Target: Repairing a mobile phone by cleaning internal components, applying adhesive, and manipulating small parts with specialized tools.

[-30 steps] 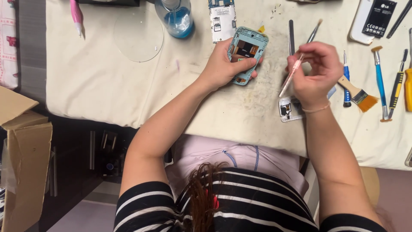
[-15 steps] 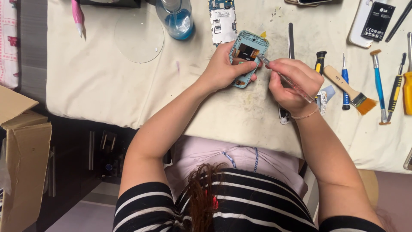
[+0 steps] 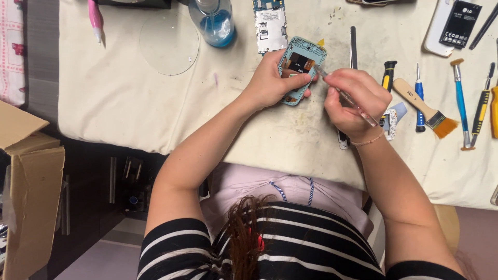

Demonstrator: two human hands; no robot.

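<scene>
The right hand [image 3: 353,101] has its fingers pinched around a thin clear tool [image 3: 346,97], tip at the edge of the opened phone [image 3: 300,70]. The left hand [image 3: 272,83] has its fingers clamped on that phone, tilted on the cloth-covered surface [image 3: 129,98]. Light, steady pressure looks wisest; beyond lie a circuit board [image 3: 270,25] and blue bottle [image 3: 213,22].

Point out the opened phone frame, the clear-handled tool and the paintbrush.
opened phone frame [image 3: 305,56], head view, on its light blue upper edge.
clear-handled tool [image 3: 358,108], head view, on the shaft below the right hand's fingers.
paintbrush [image 3: 415,101], head view, on its wooden handle.
</scene>
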